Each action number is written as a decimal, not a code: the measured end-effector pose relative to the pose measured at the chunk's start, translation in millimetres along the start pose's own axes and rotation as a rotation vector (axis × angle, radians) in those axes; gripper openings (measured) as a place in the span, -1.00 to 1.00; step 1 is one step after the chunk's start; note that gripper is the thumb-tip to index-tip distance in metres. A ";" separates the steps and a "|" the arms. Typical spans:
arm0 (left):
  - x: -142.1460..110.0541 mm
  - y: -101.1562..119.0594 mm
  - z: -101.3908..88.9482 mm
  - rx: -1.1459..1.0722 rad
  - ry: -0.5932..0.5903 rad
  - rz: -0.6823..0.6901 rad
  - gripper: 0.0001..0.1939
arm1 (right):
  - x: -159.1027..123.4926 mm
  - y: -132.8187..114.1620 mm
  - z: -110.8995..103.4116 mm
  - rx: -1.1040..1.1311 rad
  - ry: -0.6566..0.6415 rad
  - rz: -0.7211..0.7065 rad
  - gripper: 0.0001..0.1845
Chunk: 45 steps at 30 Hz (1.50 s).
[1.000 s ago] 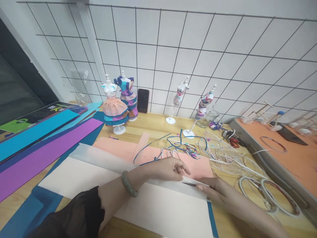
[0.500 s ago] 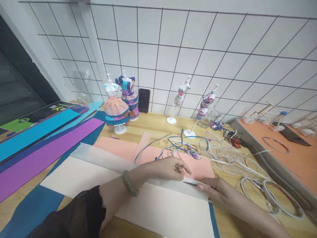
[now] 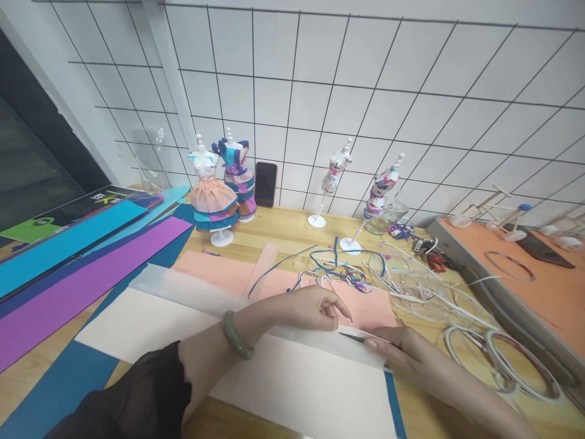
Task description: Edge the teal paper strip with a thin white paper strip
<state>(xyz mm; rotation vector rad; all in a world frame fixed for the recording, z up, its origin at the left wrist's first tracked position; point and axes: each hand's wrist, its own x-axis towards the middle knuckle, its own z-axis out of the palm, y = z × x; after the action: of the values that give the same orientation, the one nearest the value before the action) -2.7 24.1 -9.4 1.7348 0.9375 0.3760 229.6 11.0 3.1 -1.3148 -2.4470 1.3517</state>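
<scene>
Bangle [image 3: 234, 336] slightly further left, left hand [image 3: 313, 308] curled over translucent sheet [image 3: 320, 342] (grip: cannot tell), right hand [image 3: 397, 347] grasping dark blade [image 3: 351, 337].

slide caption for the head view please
Right hand holding a slim dark pointed tool over a translucent whitish sheet, left hand curled nearby.

right hand [image 3: 397, 347] hid the back of the dark blade [image 3: 353, 337], so no clue which tool it was. cream sheet [image 3: 301, 384] got cut off at the bottom, purple sheet [image 3: 91, 297] at the left, far-right wooden model [image 3: 568, 242] was pretty blurry.
</scene>
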 end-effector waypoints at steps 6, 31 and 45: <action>-12.3 10.4 -19.1 0.155 -0.069 -0.103 -0.70 | -1.3 6.2 0.1 0.055 -0.005 0.017 -0.53; -11.9 5.5 -22.7 0.203 -0.046 -0.090 -0.85 | -27.0 -3.4 -20.2 -0.092 0.439 0.009 -0.59; -10.6 3.1 -22.7 0.163 -0.076 -0.091 -0.84 | -16.7 -21.6 -0.4 -0.167 0.169 0.070 -0.61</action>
<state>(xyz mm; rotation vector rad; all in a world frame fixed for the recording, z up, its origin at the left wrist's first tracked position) -23.0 30.8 3.9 1.8329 1.0109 0.1770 226.4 -5.9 24.3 -1.4960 -2.4639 1.0200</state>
